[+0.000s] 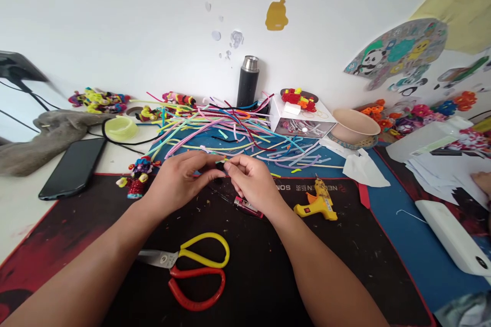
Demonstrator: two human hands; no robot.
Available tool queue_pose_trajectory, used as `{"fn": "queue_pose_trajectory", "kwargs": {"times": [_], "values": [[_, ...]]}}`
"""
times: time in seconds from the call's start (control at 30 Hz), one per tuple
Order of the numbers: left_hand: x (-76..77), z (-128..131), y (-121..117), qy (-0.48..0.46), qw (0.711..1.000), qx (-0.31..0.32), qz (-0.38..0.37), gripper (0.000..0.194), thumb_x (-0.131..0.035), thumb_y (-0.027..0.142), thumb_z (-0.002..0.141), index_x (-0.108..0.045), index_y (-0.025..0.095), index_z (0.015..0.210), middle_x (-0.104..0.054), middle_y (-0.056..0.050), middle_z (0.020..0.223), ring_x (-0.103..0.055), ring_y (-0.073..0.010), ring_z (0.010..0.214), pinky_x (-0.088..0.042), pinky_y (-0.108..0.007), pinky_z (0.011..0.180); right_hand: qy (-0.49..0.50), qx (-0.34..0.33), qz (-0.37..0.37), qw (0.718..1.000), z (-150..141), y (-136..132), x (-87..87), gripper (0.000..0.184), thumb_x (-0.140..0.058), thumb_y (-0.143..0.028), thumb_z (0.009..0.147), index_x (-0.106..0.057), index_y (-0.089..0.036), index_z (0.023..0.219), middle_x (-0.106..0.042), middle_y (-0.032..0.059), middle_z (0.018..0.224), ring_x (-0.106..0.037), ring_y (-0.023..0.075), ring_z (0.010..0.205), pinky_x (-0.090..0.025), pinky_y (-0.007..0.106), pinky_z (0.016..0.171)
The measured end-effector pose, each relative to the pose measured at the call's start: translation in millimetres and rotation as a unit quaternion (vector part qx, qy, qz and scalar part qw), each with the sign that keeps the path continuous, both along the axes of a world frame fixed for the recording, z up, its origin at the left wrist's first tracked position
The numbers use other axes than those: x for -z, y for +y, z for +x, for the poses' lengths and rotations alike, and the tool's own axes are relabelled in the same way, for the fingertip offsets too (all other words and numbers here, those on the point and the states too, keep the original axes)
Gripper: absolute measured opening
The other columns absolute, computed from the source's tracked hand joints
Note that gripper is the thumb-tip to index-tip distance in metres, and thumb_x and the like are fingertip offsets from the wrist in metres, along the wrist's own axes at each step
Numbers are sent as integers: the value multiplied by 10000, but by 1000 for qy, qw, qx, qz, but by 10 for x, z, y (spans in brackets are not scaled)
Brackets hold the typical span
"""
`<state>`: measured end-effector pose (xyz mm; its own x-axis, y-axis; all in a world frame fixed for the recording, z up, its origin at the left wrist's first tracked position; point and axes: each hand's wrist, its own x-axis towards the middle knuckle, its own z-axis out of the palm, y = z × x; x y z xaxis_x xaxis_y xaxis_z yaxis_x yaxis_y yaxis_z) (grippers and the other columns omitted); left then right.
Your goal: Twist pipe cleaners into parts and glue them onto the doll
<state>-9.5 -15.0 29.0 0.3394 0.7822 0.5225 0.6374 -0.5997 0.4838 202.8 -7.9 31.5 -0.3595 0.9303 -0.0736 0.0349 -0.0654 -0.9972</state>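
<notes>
Over a black mat [264, 276] with blurry "SO…" lettering [284, 187], pinched a tiny greenish piece [221, 161] between left hand [182, 176] and right hand [251, 179], both nearly closed.

Your left hand [184, 176] and right hand [251, 179] meet at center view, thumbs and index fingers pinched, fingertips near each other. Both forearms extend inward from the lower corners. Both wrists are raised; remaining fingers are curled.
</notes>
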Motion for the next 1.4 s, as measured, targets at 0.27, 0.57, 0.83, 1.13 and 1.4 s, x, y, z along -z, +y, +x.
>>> {"fn": "queue_pose_trajectory", "kwargs": {"times": [0.27, 0.57, 0.83, 1.13, 1.4], "values": [[84, -64, 118, 169, 981, 48, -82, 125, -686, 226, 1003, -810, 230, 1007, -810, -79, 983, -751, -287, 963, -579, -402, 872, -50, 49, 38, 997, 38, 40, 46, 223, -687, -430, 979, -680, -220, 902, -510, -61, 597, -459, 120, 488, -355, 269, 496], [235, 43, 149, 220, 968, 33, -119, 88, -705, 198, 973, -791, 220, 979, -776, -86, 958, -722, -308, 957, -564, -433, 871, -51, 50, 41, 997, 51, 40, 39, 228, -692, -445, 978, -691, -224, 926, -522, -56, 604, -479, 131, 509, -365, 270, 508], [341, 141, 225, 164, 981, 27, -96, 226, -612, 262, 1034, -802, 224, 919, -794, -105, 954, -728, -295, 902, -562, -417, 839, -37, 40, 41, 998, 43, 37, 50, 191, -673, -414, 982, -704, -227, 956, -548, -50, 630, -504, 133, 529, -390, 264, 521], [97, -103, 140, -5, 995, -33, -93, 325, -644, 483, 1069, -791, 236, 1219, -833, -91, 1178, -764, -265, 1031, -582, -375, 940, -90, 34, 63, 993, 30, 26, 50, 179, -668, -379, 997, -694, -222, 915, -584, -41, 655, -500, 136, 569, -355, 277, 562], [-139, 8, 16, 33, 999, 32, -11, 246, -641, 405, 1077, -805, 230, 1134, -832, -80, 1047, -750, -264, 979, -579, -390, 895, -125, 37, 73, 989, 8, 25, 72, 179, -667, -369, 994, -730, -216, 925, -689, -5, 739, -564, 152, 632, -378, 282, 604]]}}
